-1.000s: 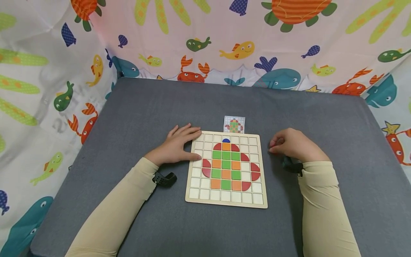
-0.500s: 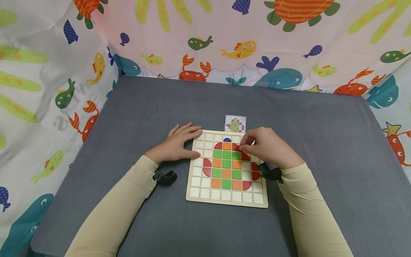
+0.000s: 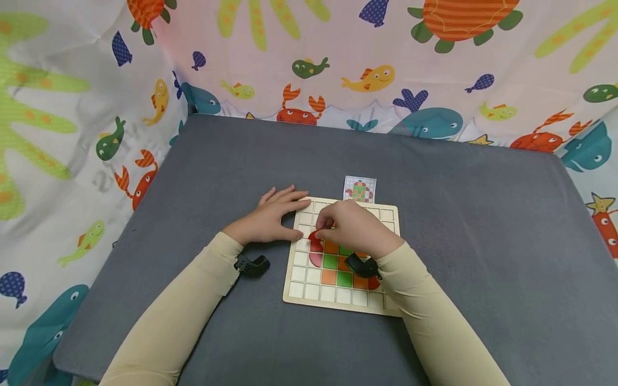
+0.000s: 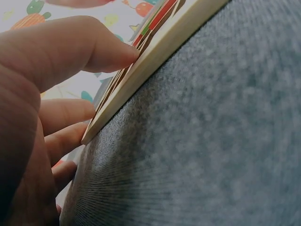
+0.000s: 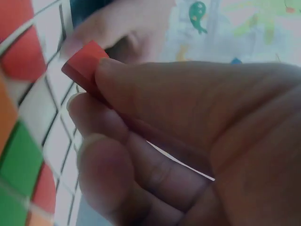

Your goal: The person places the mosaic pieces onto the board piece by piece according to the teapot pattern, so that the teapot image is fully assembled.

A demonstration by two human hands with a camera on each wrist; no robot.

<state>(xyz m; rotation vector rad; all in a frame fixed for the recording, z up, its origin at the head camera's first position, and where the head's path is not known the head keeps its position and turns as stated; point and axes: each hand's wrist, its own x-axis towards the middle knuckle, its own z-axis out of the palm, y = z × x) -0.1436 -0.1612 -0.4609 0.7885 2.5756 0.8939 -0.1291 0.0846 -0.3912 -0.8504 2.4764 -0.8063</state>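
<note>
A pale wooden grid board (image 3: 309,303) lies on the table, with orange, green and red tiles set in its squares. My left hand (image 3: 270,217) rests at its upper left edge, fingers spread and thumb on the rim; the left wrist view shows the thumb (image 4: 110,49) over the frame. My right hand (image 3: 354,228) is over the board's upper left part. It pinches a red tile with a curved edge (image 5: 87,63) between thumb and fingertips, close over the left columns. This hand and its wrist hide much of the tile pattern.
A small printed card (image 3: 359,189) with a coloured grid pattern lies just behind the board. The grey table (image 3: 241,155) extends around it. A patterned sea-animal curtain (image 3: 333,32) hangs at the back and left. Each wrist wears a black band.
My right hand came from the table right of the board, crossed over it and is now at its left columns with the red tile. The left hand stays at the board's edge.
</note>
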